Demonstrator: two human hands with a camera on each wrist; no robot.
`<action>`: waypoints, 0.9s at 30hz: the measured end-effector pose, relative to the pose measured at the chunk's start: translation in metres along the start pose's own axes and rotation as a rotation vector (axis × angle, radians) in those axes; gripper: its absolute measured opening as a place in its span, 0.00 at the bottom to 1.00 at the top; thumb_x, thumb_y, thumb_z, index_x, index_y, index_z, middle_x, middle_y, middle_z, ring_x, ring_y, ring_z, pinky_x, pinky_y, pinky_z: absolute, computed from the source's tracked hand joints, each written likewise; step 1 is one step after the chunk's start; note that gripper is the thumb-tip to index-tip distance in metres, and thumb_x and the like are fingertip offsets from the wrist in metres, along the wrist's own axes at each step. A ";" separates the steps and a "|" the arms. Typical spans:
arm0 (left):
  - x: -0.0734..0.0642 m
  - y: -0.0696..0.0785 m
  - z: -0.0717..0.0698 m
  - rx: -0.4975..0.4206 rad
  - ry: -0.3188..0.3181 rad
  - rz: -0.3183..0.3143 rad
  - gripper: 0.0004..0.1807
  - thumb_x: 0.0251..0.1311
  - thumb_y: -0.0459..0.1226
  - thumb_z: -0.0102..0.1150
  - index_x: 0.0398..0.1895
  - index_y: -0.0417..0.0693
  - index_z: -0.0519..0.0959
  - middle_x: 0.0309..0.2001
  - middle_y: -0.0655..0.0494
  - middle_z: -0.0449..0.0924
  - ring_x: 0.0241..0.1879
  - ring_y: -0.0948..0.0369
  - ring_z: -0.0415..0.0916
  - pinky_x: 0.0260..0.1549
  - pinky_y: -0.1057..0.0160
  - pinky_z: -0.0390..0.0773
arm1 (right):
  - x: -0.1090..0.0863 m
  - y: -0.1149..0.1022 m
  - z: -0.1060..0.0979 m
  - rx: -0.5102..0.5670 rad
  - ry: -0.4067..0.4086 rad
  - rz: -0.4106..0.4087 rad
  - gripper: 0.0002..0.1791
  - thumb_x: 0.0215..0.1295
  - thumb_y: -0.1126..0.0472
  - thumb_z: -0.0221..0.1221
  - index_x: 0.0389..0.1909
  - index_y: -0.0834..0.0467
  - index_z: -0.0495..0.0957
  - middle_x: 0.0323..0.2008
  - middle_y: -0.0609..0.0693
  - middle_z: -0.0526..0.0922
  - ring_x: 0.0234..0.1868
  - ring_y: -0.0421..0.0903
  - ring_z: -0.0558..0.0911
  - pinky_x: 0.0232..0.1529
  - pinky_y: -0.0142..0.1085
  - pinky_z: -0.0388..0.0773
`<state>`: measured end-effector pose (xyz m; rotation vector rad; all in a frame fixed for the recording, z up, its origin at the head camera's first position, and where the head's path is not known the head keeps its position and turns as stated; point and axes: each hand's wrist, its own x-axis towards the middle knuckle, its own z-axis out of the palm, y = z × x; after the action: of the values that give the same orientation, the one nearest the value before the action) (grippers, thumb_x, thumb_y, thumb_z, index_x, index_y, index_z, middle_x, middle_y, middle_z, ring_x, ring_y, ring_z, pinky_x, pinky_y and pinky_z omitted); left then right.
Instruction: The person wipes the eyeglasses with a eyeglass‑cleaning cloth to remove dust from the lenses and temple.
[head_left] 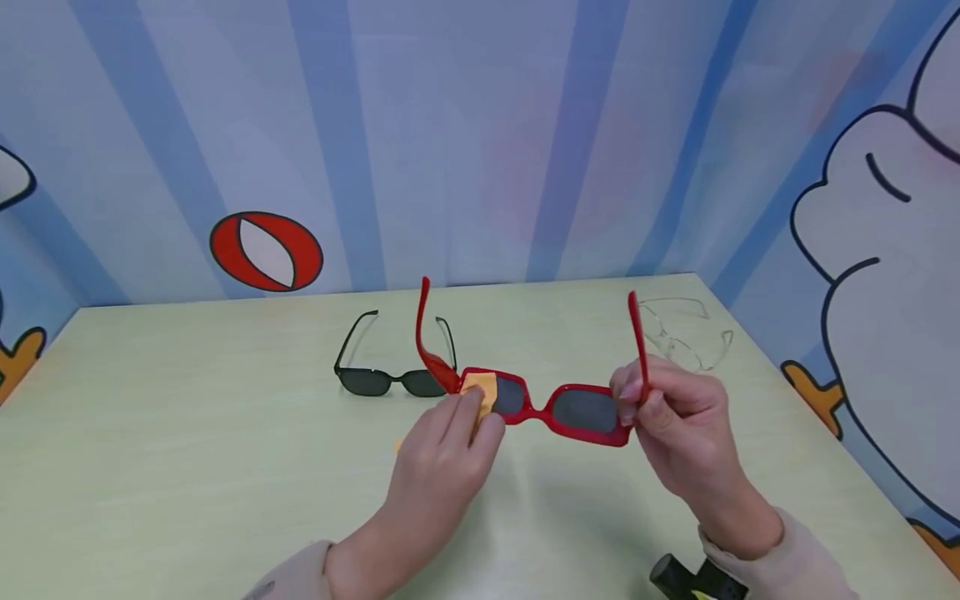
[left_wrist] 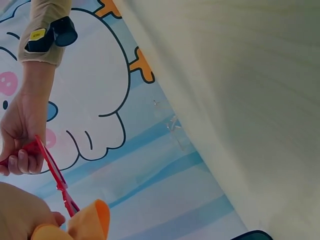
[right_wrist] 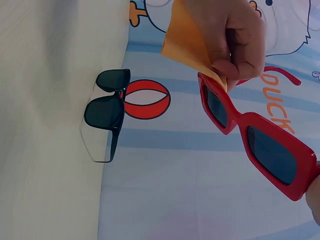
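- Red, rectangular-framed sunglasses with dark lenses (head_left: 537,413) hang above the table (head_left: 187,450) at the centre of the head view, arms unfolded and pointing up the frame.
- Your right hand (head_left: 678,429), right of centre, grips them at the hinge corner, fingers and thumb closed round the frame and arm.
- Your left hand (head_left: 442,450), just left of centre, pinches a soft, orange cloth (head_left: 486,390) against the other end, covering part of that lens.
- The glossy frame looks light, stiff and rather slippery, probably plastic; the hinges and slim arms seem the weak points.
- Your surest hold is likely the thick rim corner or bridge, with bare fingertips off the smudge-prone lenses.
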<state>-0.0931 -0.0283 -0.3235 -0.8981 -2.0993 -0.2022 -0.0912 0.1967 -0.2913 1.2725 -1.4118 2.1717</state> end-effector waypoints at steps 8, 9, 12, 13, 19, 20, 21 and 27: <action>0.008 0.001 0.005 0.059 0.017 -0.028 0.15 0.39 0.31 0.74 0.27 0.43 0.76 0.37 0.44 0.82 0.35 0.53 0.78 0.35 0.64 0.81 | -0.002 0.002 0.001 -0.006 -0.036 0.015 0.10 0.67 0.71 0.50 0.41 0.67 0.79 0.30 0.55 0.75 0.35 0.47 0.70 0.31 0.34 0.70; 0.008 0.001 0.005 0.038 0.021 -0.028 0.15 0.38 0.31 0.75 0.27 0.43 0.76 0.37 0.45 0.82 0.35 0.53 0.78 0.35 0.64 0.81 | -0.002 0.002 0.001 -0.009 -0.036 0.015 0.10 0.67 0.71 0.50 0.41 0.67 0.79 0.30 0.55 0.74 0.34 0.47 0.70 0.30 0.34 0.69; 0.009 -0.001 0.006 -0.046 0.029 -0.029 0.17 0.37 0.32 0.76 0.28 0.44 0.76 0.38 0.46 0.82 0.37 0.54 0.79 0.37 0.63 0.81 | -0.002 0.002 0.001 0.003 -0.035 0.017 0.10 0.67 0.71 0.50 0.41 0.67 0.79 0.30 0.55 0.74 0.34 0.47 0.69 0.29 0.35 0.67; 0.010 -0.001 0.007 -0.075 0.031 -0.031 0.17 0.37 0.32 0.77 0.29 0.44 0.76 0.39 0.46 0.82 0.37 0.54 0.79 0.37 0.63 0.81 | -0.002 0.003 0.001 0.009 -0.037 0.015 0.10 0.67 0.71 0.50 0.41 0.67 0.79 0.30 0.56 0.73 0.34 0.48 0.69 0.28 0.36 0.66; 0.013 -0.001 0.007 -0.207 0.025 -0.013 0.16 0.39 0.32 0.75 0.30 0.43 0.77 0.40 0.48 0.82 0.40 0.56 0.78 0.40 0.64 0.80 | -0.002 0.002 0.001 -0.002 -0.020 0.018 0.10 0.67 0.70 0.50 0.41 0.67 0.79 0.29 0.56 0.72 0.33 0.47 0.69 0.27 0.36 0.65; 0.013 -0.001 0.007 -0.222 0.017 -0.003 0.15 0.41 0.31 0.74 0.30 0.43 0.77 0.40 0.49 0.81 0.40 0.56 0.78 0.40 0.64 0.80 | -0.002 0.002 0.001 -0.006 -0.016 0.022 0.10 0.67 0.70 0.50 0.41 0.67 0.79 0.29 0.56 0.72 0.33 0.47 0.69 0.28 0.35 0.65; 0.013 -0.001 0.007 -0.238 0.011 0.006 0.14 0.41 0.32 0.74 0.30 0.43 0.77 0.41 0.49 0.81 0.41 0.56 0.78 0.41 0.64 0.80 | -0.002 0.001 0.001 -0.010 -0.011 0.022 0.10 0.67 0.70 0.50 0.41 0.67 0.79 0.29 0.56 0.72 0.33 0.47 0.69 0.28 0.35 0.66; 0.011 -0.002 0.009 -0.224 0.037 0.093 0.15 0.41 0.35 0.75 0.31 0.45 0.78 0.45 0.50 0.82 0.42 0.58 0.79 0.42 0.65 0.79 | -0.002 0.001 0.001 0.001 0.018 -0.010 0.09 0.67 0.69 0.51 0.40 0.68 0.78 0.29 0.56 0.72 0.33 0.47 0.69 0.27 0.36 0.64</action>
<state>-0.1044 -0.0201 -0.3213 -1.1124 -2.0222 -0.4080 -0.0901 0.1960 -0.2931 1.2548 -1.3941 2.1725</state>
